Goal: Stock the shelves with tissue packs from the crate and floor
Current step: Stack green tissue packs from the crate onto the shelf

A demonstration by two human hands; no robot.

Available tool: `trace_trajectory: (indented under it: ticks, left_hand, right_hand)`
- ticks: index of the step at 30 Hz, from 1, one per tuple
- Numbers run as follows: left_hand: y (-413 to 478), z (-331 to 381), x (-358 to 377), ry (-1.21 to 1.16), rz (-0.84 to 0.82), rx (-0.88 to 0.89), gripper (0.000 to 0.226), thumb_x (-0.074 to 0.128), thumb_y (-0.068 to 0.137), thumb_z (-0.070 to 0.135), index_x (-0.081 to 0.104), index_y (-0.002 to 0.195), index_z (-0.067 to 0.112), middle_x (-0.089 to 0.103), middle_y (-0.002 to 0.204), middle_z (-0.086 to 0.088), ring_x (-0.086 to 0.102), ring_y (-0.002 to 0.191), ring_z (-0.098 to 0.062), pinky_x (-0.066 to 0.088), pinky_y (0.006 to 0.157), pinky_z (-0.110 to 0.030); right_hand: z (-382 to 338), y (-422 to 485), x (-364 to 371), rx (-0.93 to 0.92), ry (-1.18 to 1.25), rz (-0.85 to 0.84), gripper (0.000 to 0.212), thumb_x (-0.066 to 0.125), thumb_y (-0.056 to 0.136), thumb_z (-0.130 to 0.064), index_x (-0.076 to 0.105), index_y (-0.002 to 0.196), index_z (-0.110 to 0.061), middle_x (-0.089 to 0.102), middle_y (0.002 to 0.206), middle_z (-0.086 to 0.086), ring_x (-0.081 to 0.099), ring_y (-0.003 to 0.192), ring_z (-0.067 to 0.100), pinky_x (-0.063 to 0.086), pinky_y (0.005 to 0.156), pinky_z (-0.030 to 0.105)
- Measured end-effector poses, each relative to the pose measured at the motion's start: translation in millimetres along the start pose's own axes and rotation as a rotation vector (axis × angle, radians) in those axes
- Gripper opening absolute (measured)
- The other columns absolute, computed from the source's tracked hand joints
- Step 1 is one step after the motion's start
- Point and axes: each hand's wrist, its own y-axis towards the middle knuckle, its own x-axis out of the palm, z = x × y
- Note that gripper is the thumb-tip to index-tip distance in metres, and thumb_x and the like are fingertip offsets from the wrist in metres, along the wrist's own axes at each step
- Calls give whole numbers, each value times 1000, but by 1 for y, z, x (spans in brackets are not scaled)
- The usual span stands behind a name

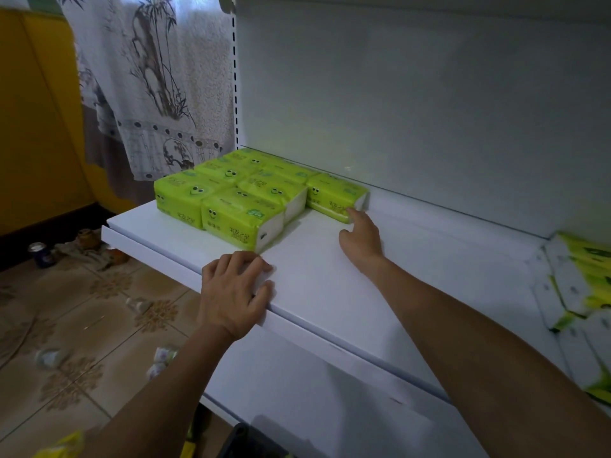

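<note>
Green tissue packs (243, 196) sit in a tight block at the left back of the white shelf (330, 279), two rows deep, touching each other, cartoon eyes on the wrappers. One more green pack (334, 196) lies just right of the block, against the back, its white end facing right. Right hand (362, 236) reaches in flat over the shelf, fingers loosely extended, index fingertip touching that pack's front lower corner; hand is open, not gripping anything. Left hand (234, 292) rests on the shelf's front edge, fingers curled over the lip, thumb on the front face, just in front of the nearest pack of the block but apart from it; holding only the shelf edge. At far right, on the neighbouring section, more packs (582, 292) are stacked, white and green, tilted. White back panel (413, 104) rises behind the shelf, slotted upright (235, 77) at its left. Left of the unit hangs a patterned curtain (148, 77); yellow panel (36, 110) beside it. Tiled floor (82, 325) below has a can (41, 254) and blurred clutter scattered about.
</note>
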Motion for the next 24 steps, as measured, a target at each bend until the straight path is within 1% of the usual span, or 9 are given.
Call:
trace_trajectory:
  ticks: [4, 7, 10, 12, 14, 16, 18, 21, 24]
  left_hand:
    - [-5, 5, -10, 0, -112, -30, 53, 18, 83, 46, 60, 109, 25, 52, 114, 0, 49, 107, -21, 20, 97, -31]
    - [-21, 21, -20, -45, -181, -108, 71, 4, 83, 48, 51, 128, 20, 45, 131, -7, 38, 128, -22, 16, 111, -42]
    - [-59, 35, -31, -87, -244, -139, 71, 11, 83, 50, 41, 139, 18, 34, 146, -13, 26, 139, -28, 24, 109, -47]
    - [-94, 40, -39, -129, -275, -142, 67, 19, 84, 50, 41, 139, 19, 35, 147, -10, 30, 137, -29, 27, 108, -46]
    - [-133, 42, -41, -129, -440, -141, 65, 20, 84, 52, 44, 136, 21, 37, 146, -4, 31, 136, -24, 25, 110, -42]
    - [-170, 42, -38, -121, -627, -185, 51, 33, 92, 47, 45, 136, 24, 34, 148, -1, 28, 138, -19, 24, 111, -36]
    - [-202, 41, -36, -172, -689, -245, 46, 40, 92, 42, 47, 134, 23, 37, 146, -2, 30, 136, -20, 29, 108, -34]
    - [-240, 47, -37, -218, -705, -285, 63, 32, 78, 56, 56, 126, 21, 51, 134, -2, 42, 126, -24, 40, 99, -32]
    - [-269, 55, -30, -264, -735, -344, 75, 27, 68, 59, 58, 124, 19, 55, 130, -4, 45, 122, -24, 39, 96, -29]
  right_hand:
    - [-3, -47, -12, 0, -32, -23, 56, 46, 89, -4, 35, 143, -10, 34, 149, 8, 32, 137, 22, 24, 109, 25]
    - [-4, -95, -23, -61, -71, -67, 55, 46, 89, -4, 36, 143, -11, 33, 150, 7, 29, 139, 20, 19, 109, 21]
    - [-6, -144, -30, -89, -69, -98, 55, 47, 89, -3, 35, 143, -11, 33, 150, 6, 29, 139, 19, 18, 110, 21]
    - [-9, -174, -33, -100, -73, -95, 55, 47, 88, -4, 37, 142, -11, 36, 148, 7, 32, 137, 20, 20, 109, 21]
    - [-14, -199, -32, -140, -74, -84, 52, 49, 88, -5, 41, 139, -10, 40, 144, 9, 36, 133, 22, 24, 107, 24]
    - [-19, -224, -28, -187, -49, -91, 49, 50, 88, -6, 43, 137, -9, 43, 141, 9, 40, 129, 23, 29, 107, 28]
    - [-19, -248, -20, -245, -38, -122, 47, 49, 88, -6, 44, 135, -10, 45, 138, 6, 42, 127, 20, 31, 105, 27]
    - [-1, -278, 0, -274, -51, -180, 47, 49, 89, -8, 44, 135, -11, 45, 137, 5, 41, 126, 17, 30, 101, 22]
    - [40, -303, 28, -142, -21, -261, 47, 50, 89, -10, 43, 136, -12, 44, 138, 5, 41, 127, 19, 33, 104, 29]
